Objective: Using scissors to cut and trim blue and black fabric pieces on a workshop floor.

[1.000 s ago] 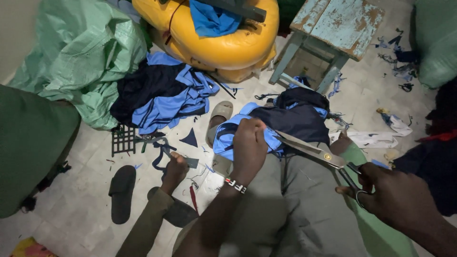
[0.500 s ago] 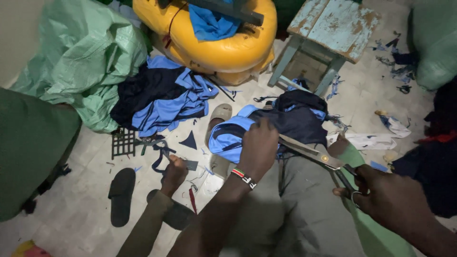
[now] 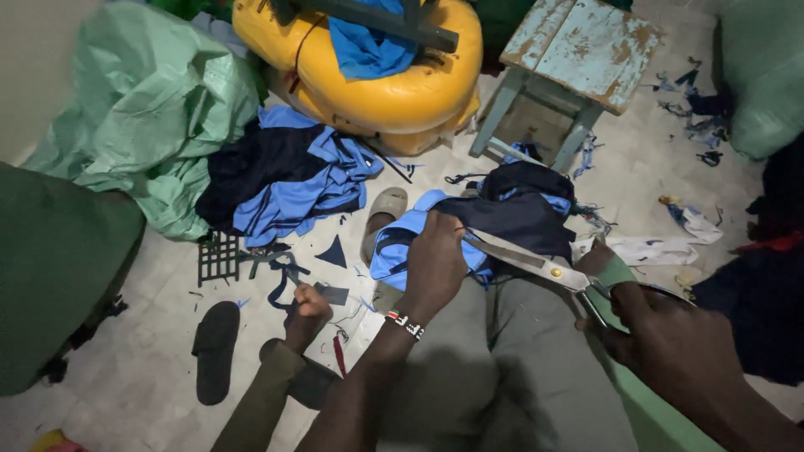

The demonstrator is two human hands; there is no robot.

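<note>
Left hand (image 3: 435, 259): grip closed on the blue and navy cloth (image 3: 511, 213), pinning it on the person's knee.
Right hand (image 3: 670, 339): fingers through the handles of the scissors (image 3: 536, 264), gripping them; blades look nearly shut, tips right beside the left hand.
Cloth: bunched over the lap above the grey trousers (image 3: 511, 368), not on the floor.
Floor (image 3: 134, 377): strewn with offcuts; a second heap of blue garments (image 3: 285, 180) lies near the green sack (image 3: 142, 109), a black sandal (image 3: 215, 347) towards the bottom left.
Behind: yellow tub (image 3: 394, 84) and a worn blue stool (image 3: 578, 50) at the far edge of the floor.
Risk: blade tips sit close to the holding fingers; a snip there could nick them, I'd say.
Risk: cloth is bunched in layers, so a cut might catch the trousers or wander off line.
</note>
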